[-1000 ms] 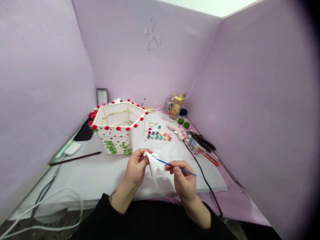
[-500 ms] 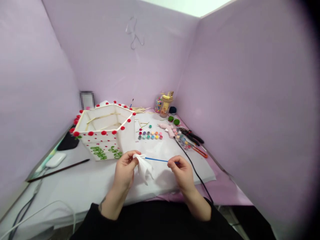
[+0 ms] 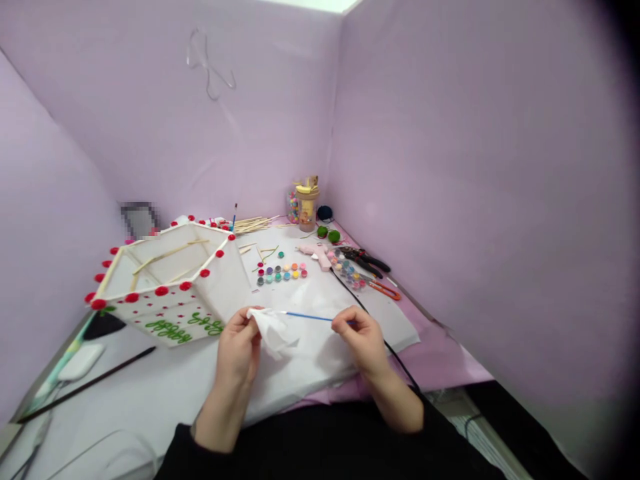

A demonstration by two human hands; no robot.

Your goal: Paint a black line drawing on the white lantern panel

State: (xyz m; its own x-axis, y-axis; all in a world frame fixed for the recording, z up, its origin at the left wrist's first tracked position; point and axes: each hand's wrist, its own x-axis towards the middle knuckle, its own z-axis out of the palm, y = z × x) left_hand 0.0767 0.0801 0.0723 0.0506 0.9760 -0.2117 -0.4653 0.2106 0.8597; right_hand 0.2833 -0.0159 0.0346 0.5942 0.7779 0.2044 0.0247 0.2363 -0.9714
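Note:
My left hand [image 3: 239, 343] pinches a crumpled white tissue [image 3: 273, 333] that hangs down from its fingers. Between thumb and fingers of my right hand [image 3: 361, 337] is a thin blue paintbrush [image 3: 310, 317], held level. The brush's pale tip end points left and lies beside the tissue; whether they touch I cannot tell. To the left stands a white frame lantern [image 3: 173, 293], open at the top, with red balls along its rim and green curly decoration on its side. Beyond my hands sit rows of small paint pots [image 3: 283, 272].
A pink glue gun [image 3: 323, 257] lies at the back right, its black cable [image 3: 350, 290] passing behind my right hand. Pliers [image 3: 367, 260], an orange cutter [image 3: 384, 289] and green balls [image 3: 328, 234] are nearby. A tumbler [image 3: 307, 208] stands in the corner. A dark stick [image 3: 95, 383] lies left.
The view has turned to the right, so the table things appear shifted left. The brush tip has come away from the tissue bunch, and my hands are slightly farther apart.

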